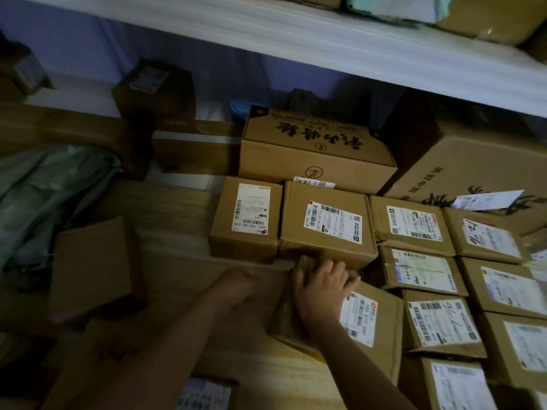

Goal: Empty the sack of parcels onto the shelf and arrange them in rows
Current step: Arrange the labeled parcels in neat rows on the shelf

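A brown cardboard parcel (pixel 387 335) with a white label lies on the wooden shelf (pixel 177 220), at the left end of the rows. My right hand (pixel 322 288) lies on its top, fingers spread and curled over its far edge. My left hand (pixel 236 284) is dim and blurred at the parcel's left side; whether it grips the parcel is unclear. To the right, several labelled parcels (pixel 414 223) lie in neat rows. Two more (pixel 245 220) stand side by side just beyond my hands. The grey-green sack (pixel 44 196) lies crumpled at the far left.
A plain box (pixel 91 267) lies loose left of my arms, and another labelled one (pixel 204 395) is at the bottom edge. Larger printed cartons (pixel 313 146) stand behind the rows. A white upper shelf board (pixel 325 39) hangs low overhead. Dark boxes (pixel 154 87) sit at the back left.
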`<control>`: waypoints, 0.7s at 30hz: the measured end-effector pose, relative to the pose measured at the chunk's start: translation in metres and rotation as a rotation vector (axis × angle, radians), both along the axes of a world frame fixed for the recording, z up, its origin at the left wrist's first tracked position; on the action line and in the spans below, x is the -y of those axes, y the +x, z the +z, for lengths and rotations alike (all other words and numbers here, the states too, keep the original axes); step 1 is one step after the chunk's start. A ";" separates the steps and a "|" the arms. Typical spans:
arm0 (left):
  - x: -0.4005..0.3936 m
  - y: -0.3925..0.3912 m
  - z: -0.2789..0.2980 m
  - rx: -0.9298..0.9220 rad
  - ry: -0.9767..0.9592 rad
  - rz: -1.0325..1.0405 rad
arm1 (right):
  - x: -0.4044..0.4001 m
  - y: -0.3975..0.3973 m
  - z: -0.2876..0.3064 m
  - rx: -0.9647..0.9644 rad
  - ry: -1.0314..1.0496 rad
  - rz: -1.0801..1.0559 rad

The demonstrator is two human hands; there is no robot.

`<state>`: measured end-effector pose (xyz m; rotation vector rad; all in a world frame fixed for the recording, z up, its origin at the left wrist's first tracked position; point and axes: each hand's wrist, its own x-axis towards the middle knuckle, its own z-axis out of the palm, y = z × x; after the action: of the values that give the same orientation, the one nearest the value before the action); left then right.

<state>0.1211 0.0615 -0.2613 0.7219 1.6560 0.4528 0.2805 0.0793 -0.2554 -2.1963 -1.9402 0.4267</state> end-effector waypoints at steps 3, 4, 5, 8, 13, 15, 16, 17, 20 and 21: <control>0.015 0.017 0.015 0.154 -0.056 -0.183 | -0.002 -0.005 0.000 -0.093 0.054 0.118; 0.019 0.021 0.016 0.197 -0.060 -0.217 | -0.003 -0.006 0.000 -0.131 0.064 0.159; 0.023 0.026 0.015 0.233 -0.046 -0.218 | -0.005 -0.007 0.000 -0.158 0.071 0.204; 0.030 0.040 0.012 0.285 0.016 -0.119 | -0.010 -0.003 0.003 -0.187 0.068 0.305; 0.034 0.044 0.015 0.262 0.171 0.012 | -0.013 -0.005 0.010 -0.258 0.121 0.309; 0.034 0.029 0.017 0.151 0.276 0.048 | -0.008 -0.020 0.016 -0.306 0.137 0.323; 0.034 0.018 0.018 0.020 0.320 0.066 | -0.005 -0.030 0.017 -0.324 0.134 0.350; 0.035 0.004 0.020 -0.153 0.342 0.106 | -0.002 -0.040 0.019 -0.346 0.124 0.387; 0.042 -0.046 0.030 -0.430 0.357 0.360 | 0.006 -0.077 0.019 -0.441 0.018 0.498; 0.047 -0.063 0.034 -0.482 0.372 0.424 | 0.009 -0.089 0.018 -0.467 -0.043 0.528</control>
<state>0.0582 0.0145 -0.2276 0.7898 2.2252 0.9646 0.1915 0.0698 -0.2372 -1.3936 -2.2019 0.9618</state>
